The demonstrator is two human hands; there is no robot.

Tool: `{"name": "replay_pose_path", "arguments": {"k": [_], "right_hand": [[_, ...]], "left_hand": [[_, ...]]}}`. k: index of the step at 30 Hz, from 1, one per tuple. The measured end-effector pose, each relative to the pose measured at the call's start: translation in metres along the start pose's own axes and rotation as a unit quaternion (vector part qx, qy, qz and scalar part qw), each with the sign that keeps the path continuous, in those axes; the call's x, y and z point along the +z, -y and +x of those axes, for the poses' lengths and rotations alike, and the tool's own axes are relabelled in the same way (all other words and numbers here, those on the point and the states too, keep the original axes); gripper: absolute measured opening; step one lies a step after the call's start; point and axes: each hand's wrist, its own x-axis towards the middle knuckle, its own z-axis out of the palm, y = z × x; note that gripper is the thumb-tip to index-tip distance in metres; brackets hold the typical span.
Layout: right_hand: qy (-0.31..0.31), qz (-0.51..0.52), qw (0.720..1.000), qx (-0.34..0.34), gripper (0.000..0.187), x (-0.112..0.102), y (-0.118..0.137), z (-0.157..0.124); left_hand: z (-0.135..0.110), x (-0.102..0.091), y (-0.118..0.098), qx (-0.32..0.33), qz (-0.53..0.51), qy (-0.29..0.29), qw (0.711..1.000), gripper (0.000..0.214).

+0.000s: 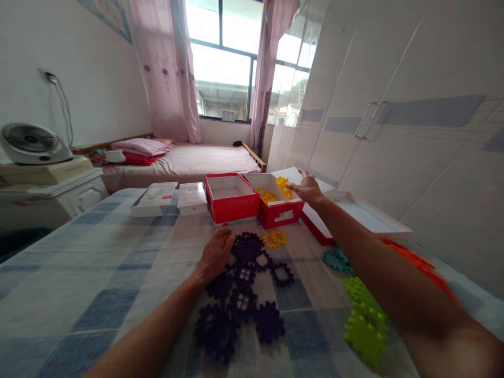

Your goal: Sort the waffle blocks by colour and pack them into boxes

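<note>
My right hand [307, 187] pinches a yellow notched building piece [283, 187] above a red box with white insides [281, 214]. More yellow pieces [266, 196] lie inside that box. On the tablecloth, my left hand [216, 253] rests with its fingers stretched out against the edge of the dark purple notched pieces [248, 245]. Several of these purple pieces spread towards me, some with window-like cutouts. One yellow piece [274, 239] lies on the cloth in front of the red box.
Left of the yellow pieces' box stands a second red box [232, 206], then two white boxes [192, 198]. A shallow lid [362, 212] lies at the right. Teal [336, 259], green [366, 336] and orange pieces [417, 257] lie near my right forearm. Behind is a bed [205, 156].
</note>
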Motion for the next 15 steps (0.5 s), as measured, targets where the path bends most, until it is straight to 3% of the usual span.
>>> {"name": "replay_pose_path", "arguments": {"k": [2,3,5,8,11,15], "right_hand": [[-0.028,-0.070,0.995,-0.060,0.046,0.005,-0.006,-0.016],[0.003,-0.082,0.992,-0.091,0.040,0.008,-0.011,-0.029],[0.131,-0.094,0.976,-0.149,0.031,0.013,-0.026,-0.059],[0.291,-0.165,0.923,-0.191,0.035,0.023,-0.046,-0.098],[0.323,-0.226,0.901,-0.179,0.048,0.033,-0.057,-0.114],[0.329,-0.242,0.894,-0.184,0.045,0.037,-0.057,-0.109]], "left_hand": [[0.000,-0.001,-0.002,-0.003,-0.003,0.000,1.000,0.044],[-0.001,-0.001,-0.003,-0.004,-0.003,0.000,1.000,0.043],[-0.001,-0.002,-0.006,-0.003,0.000,-0.003,1.000,0.042],[-0.001,-0.002,-0.007,0.009,0.001,-0.011,1.000,0.042],[-0.001,-0.002,-0.007,0.014,-0.002,-0.012,1.000,0.042],[-0.001,-0.003,-0.006,0.012,-0.004,-0.012,1.000,0.044]]}}
